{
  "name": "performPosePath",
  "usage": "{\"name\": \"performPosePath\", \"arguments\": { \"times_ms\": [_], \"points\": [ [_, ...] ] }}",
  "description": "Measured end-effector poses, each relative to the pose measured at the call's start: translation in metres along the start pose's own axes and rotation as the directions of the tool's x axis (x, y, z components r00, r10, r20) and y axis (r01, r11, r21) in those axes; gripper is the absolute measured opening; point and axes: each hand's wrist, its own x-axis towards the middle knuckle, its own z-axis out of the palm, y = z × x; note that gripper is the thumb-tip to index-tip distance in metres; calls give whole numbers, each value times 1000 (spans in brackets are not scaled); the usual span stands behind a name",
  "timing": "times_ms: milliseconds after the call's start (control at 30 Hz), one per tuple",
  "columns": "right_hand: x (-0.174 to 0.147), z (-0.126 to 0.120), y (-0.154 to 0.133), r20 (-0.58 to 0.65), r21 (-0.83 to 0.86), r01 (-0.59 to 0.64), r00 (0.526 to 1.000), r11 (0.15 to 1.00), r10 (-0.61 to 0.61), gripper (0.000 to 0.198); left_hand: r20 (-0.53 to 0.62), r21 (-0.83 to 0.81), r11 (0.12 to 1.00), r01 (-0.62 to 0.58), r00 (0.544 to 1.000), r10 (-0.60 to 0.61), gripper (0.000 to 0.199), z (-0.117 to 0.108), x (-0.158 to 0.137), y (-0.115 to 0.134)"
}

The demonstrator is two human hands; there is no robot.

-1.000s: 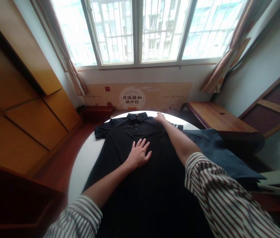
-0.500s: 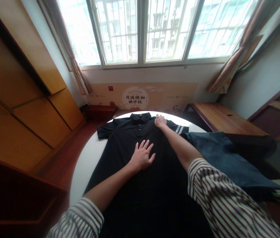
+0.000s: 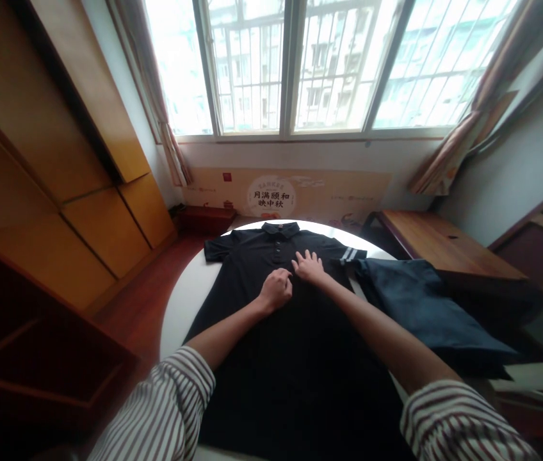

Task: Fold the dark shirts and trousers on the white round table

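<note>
A black short-sleeved polo shirt [image 3: 252,275] is spread face up, its collar at the far side and white stripes on the right sleeve. My left hand [image 3: 277,288] rests on the middle of its chest with the fingers curled in. Whether cloth is pinched in them is hidden. Just right of it, my right hand [image 3: 308,266] lies on the shirt with fingers spread, holding nothing. Under the shirt is a round white table [image 3: 180,307].
Folded dark blue cloth [image 3: 415,301] hangs over the table's right side. A wooden desk [image 3: 449,246] stands at the right, and wooden cabinets [image 3: 103,224] line the left. Beyond the table are a printed panel [image 3: 319,192] and a barred window [image 3: 295,70].
My right hand has come down from the shirt's shoulder to its chest and spread its fingers. My left hand has curled its fingers and moved slightly away from me. The view has shifted.
</note>
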Motion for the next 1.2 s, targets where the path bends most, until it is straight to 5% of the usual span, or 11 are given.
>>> {"name": "performPosePath", "arguments": {
  "times_ms": [200, 333, 433, 567, 800, 1000, 1200],
  "points": [
    [-135, 17, -31, 59, 18, 240, 969, 971, -241, 71, -182, 26, 929, 369, 916, -359, 31, -56, 29, -75],
    [-247, 42, -36, 91, 173, 514, 841, 840, -533, 78, -285, 20, 777, 629, 749, -599, 32, -102, 37, -150],
    [-297, 62, -28, 77, 211, 657, 727, 724, -682, 84, -300, -17, 657, 754, 623, -722, 34, -118, 34, -193],
    [-312, 78, -18, -19, 135, 756, 648, 641, -761, 78, -243, -104, 583, 806, 547, -801, 35, -114, 31, -228],
    [-312, 72, -18, -218, -96, 790, 577, 605, -787, 70, -290, -301, 620, 725, 549, -784, 20, -94, 34, -255],
    [-318, 94, -32, -606, -168, 825, 346, 540, -716, 23, -322, -417, 658, 626, 575, -752, 18, -88, 41, -264],
    [-329, 82, -39, -534, -184, 862, 316, 473, -784, 22, -315, -348, 611, 711, 525, -790, 32, -94, 38, -270]
  ]
}}
